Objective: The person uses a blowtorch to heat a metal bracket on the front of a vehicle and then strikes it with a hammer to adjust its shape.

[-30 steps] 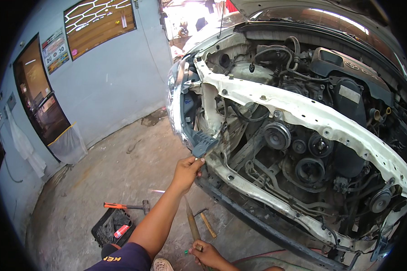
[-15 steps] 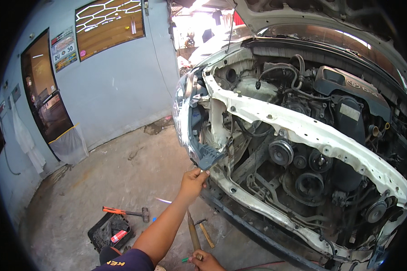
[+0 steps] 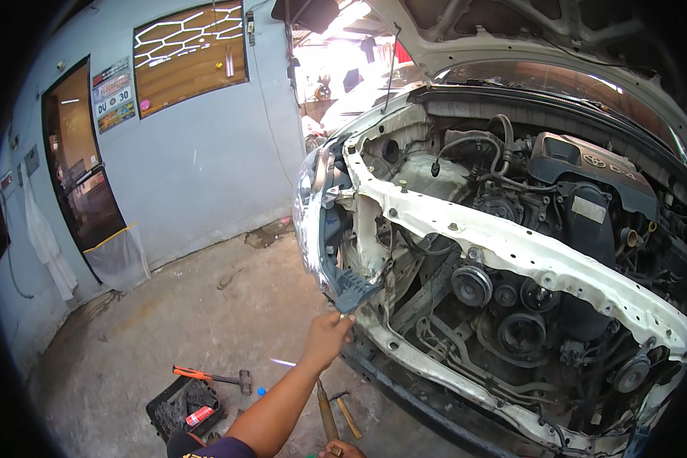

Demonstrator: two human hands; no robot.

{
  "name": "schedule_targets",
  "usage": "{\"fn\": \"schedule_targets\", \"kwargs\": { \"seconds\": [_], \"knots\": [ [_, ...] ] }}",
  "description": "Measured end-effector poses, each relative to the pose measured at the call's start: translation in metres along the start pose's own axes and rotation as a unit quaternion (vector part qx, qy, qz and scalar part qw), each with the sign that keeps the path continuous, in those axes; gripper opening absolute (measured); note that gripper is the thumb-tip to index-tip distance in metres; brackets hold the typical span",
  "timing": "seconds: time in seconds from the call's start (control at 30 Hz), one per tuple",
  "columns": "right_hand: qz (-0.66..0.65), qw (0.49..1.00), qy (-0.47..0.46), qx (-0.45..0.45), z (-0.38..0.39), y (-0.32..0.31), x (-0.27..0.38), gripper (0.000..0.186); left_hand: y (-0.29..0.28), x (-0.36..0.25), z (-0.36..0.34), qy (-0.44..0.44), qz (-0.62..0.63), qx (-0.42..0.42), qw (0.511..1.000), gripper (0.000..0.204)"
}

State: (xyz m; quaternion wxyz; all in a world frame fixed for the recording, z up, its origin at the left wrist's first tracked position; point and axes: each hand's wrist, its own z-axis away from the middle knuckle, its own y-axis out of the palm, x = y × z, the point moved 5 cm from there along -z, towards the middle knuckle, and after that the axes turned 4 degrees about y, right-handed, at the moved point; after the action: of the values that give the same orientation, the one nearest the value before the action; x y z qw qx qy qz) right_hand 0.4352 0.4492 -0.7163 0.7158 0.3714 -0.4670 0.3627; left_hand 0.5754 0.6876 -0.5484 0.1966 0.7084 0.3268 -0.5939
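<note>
A clear headlight (image 3: 311,202) sits on the front corner of a white car, its grey plastic mounting bracket (image 3: 353,291) pointing down toward me. My left hand (image 3: 328,340) reaches up to the bracket's lower tip, with thumb and fingers pinched together at it; a small pale bit shows at the fingertips, too small to name. At the lower edge my right hand (image 3: 343,451), partly cut off, is closed around a long brass-coloured gas torch (image 3: 327,412). A thin whitish-violet flame (image 3: 282,362) shows left of my left forearm, which hides the torch's tip.
A hammer with an orange handle (image 3: 214,375) lies by a black tray (image 3: 160,408) holding a red can (image 3: 199,416). Another wooden-handled hammer (image 3: 349,416) lies behind the torch. The car's white front crossmember (image 3: 496,230) and dark lower bar (image 3: 427,408) border the right side.
The view has tilted, so the headlight and both hands sit lower in the picture. My left hand stays at the bracket's tip, and my right hand still grips the torch.
</note>
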Motion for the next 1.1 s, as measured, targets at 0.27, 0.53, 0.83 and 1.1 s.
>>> {"fn": "schedule_targets", "kwargs": {
  "seconds": [0.27, 0.53, 0.83, 1.1],
  "knots": [
    [0.001, 0.998, 0.069, 0.013, 0.0, -0.01, 0.01, 0.016, 0.011, 0.008, 0.003, 0.017, -0.011, 0.007, 1.0, 0.018],
    [0.012, 0.999, 0.018, 0.024, -0.015, -0.015, -0.003, 0.021, 0.002, 0.012, 0.0, 0.018, 0.0, 0.0, 1.0, 0.017],
    [-0.058, 0.995, 0.076, 0.036, -0.017, -0.019, 0.003, 0.021, 0.008, -0.006, 0.01, 0.0, 0.029, 0.003, 1.0, 0.018],
    [-0.067, 0.992, 0.097, 0.045, -0.02, -0.018, 0.019, 0.017, 0.01, -0.005, 0.011, 0.014, 0.005, 0.03, 0.999, 0.032]
  ]
}}
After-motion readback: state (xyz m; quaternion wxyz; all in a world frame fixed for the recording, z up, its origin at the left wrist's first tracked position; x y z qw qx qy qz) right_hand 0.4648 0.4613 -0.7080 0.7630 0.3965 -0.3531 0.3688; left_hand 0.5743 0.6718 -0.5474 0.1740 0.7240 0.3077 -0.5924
